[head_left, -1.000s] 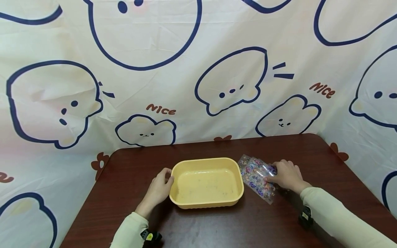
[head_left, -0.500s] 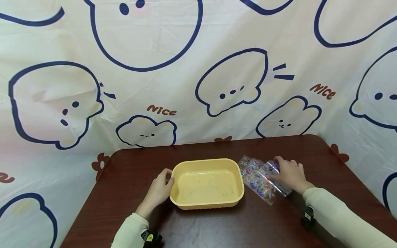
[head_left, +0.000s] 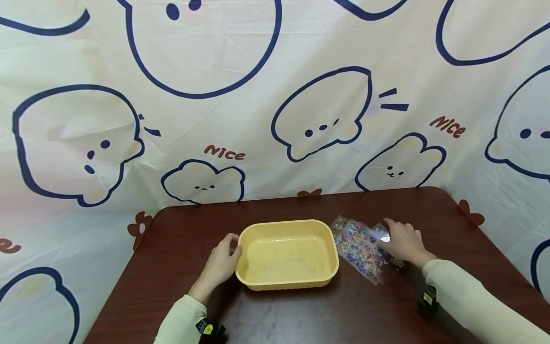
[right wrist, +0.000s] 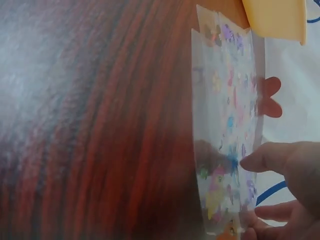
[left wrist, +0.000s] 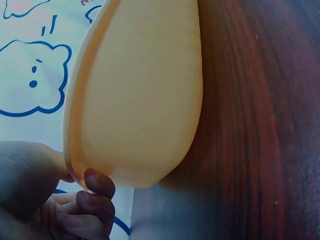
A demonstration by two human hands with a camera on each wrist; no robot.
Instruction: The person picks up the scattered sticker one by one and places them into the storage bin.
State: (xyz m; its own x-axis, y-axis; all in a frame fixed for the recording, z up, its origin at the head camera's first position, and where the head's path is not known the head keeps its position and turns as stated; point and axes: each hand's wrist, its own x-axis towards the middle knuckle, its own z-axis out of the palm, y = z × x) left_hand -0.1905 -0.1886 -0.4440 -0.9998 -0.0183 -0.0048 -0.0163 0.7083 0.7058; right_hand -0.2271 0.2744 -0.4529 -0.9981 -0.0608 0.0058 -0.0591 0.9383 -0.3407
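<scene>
At the left end of a yellow plastic basin (head_left: 288,258), my left hand (head_left: 218,263) grips the rim. In the left wrist view the fingertips (left wrist: 100,182) press the basin's outer wall (left wrist: 140,100), with the thumb partly hidden behind the rim. To the basin's right lie overlapping clear sheets (head_left: 358,248) with small colourful flower-like pieces, perhaps stickers. My right hand (head_left: 404,242) pinches the rightmost sheet (head_left: 380,233) by its side, and the hand covers part of it. The right wrist view has the thumb on the face of a sheet (right wrist: 227,100), fingers at its edge.
Everything rests on a dark brown wooden table (head_left: 292,315). A white cloth (head_left: 240,119) with blue cartoon outlines hangs behind it and along both sides. Each sleeve carries a black wrist device (head_left: 427,298).
My right hand has shifted slightly right, and the rightmost sheet has slid partly out from the overlapping pile. The glare on it has changed. My left hand and the basin stay in place.
</scene>
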